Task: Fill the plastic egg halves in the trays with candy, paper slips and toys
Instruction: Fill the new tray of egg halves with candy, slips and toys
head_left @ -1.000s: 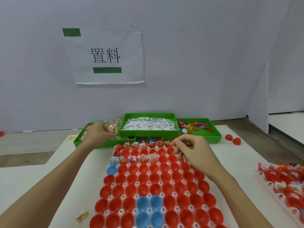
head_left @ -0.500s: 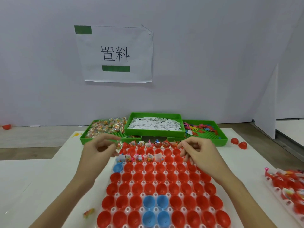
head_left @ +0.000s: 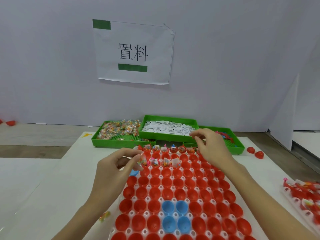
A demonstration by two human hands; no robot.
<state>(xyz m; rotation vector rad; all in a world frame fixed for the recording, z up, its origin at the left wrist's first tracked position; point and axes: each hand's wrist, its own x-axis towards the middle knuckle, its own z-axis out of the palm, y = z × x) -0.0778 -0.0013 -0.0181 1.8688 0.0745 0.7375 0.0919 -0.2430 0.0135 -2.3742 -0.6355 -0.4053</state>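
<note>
Mostly glossy red plastic egg halves (head_left: pixel 178 194), round cups, fill a clear dimpled tray (head_left: pixel 147 199) at lower centre. Left hand (head_left: pixel 110 174) pinches a crinkly clear candy packet (head_left: pixel 142 159) over the tray's upper left rows. Right hand (head_left: pixel 211 146), fingers curled, pinches something small and unclear near the green paper-slip bin (head_left: pixel 166 135).

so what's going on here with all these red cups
A person is filling plastic egg halves in a tray. The left hand pinches a candy packet over the second row, beside the few halves already filled. The right hand is up at the green bin of paper slips, fingers pinched, though whether they hold a slip is unclear. Most halves are empty.
</note>
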